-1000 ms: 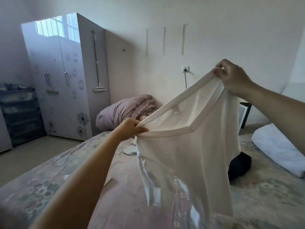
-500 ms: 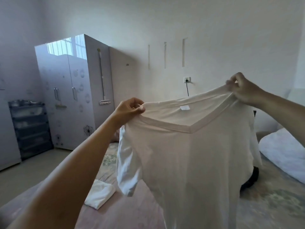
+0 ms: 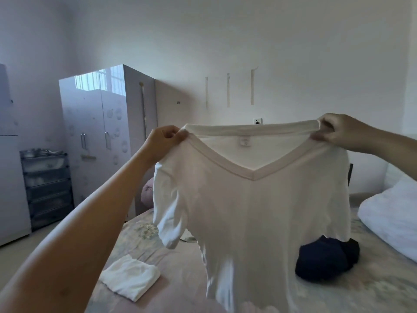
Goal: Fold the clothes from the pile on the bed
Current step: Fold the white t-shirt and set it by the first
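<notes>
A white V-neck T-shirt hangs stretched out in the air above the bed. My left hand pinches its left shoulder at the collar. At the other shoulder my right hand pinches the collar too. The shirt's front faces me, one short sleeve dangling at the left, its hem blurred near the bottom edge. A folded white garment lies on the bed at the lower left. A dark navy bundle of clothing sits on the bed behind the shirt, partly hidden.
A white pillow lies at the right side of the bed. A glossy wardrobe stands at the back left with a dark drawer rack beside it. A pink quilt peeks out behind the shirt.
Both hands have spread apart and levelled, pulling the collar taut and straight. The shirt now hangs squarely facing me. The view has tilted, showing the folded white garment more fully.
</notes>
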Demonstrator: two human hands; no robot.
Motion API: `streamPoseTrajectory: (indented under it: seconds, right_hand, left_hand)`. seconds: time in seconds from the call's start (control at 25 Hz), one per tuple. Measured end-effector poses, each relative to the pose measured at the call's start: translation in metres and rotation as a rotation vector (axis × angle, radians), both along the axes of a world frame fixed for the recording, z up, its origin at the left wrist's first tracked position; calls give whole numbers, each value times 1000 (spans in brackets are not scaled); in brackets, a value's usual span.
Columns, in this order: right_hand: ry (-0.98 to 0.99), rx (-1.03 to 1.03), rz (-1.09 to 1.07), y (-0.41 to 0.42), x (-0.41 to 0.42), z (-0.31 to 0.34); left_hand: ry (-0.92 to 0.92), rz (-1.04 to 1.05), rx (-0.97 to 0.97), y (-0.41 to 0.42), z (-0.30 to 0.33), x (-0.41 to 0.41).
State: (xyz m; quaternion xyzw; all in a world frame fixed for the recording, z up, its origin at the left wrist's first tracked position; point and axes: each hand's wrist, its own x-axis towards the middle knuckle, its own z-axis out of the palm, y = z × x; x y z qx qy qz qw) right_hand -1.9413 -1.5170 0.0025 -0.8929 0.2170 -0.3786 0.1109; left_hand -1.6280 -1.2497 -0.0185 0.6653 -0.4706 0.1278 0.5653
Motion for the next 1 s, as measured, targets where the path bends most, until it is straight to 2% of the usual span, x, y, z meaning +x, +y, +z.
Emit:
streamPoseTrajectory:
  seconds: [0.16,0.24,0.32,0.44,0.52,0.6,0.8,0.88,1.0]
  right_hand:
    - [-269,-44,-19,16,1,2]
    - [-315,-64,-28,20,0,5]
    - [-289,-93,-43,23,-4,6]
    - [-128,-181,-131,29,-13,6]
    - [-51,-217,-158,31,-18,6]
    - [-32,-190,-143,29,-18,7]
    - [44,-157,-153,-7,28,-22]
    - [139,-117,-175,-34,68,-58]
    - [284,-36,-158,-93,143,-146]
  left_hand:
    - [37,108,-220,-7,5,-2]
    - [3,160,-270,-3,9,-3]
    - [-155,254,-192,6,10,-6]
    - [-537,530,36,18,5,-9]
    - [-643,577,98,25,4,-7]
    - [-624,525,150,28,5,0]
    - [-433,396,308,6,-15,35]
    - [-375,364,411,-27,-51,62]
    - [-261,290,596,-90,-135,123]
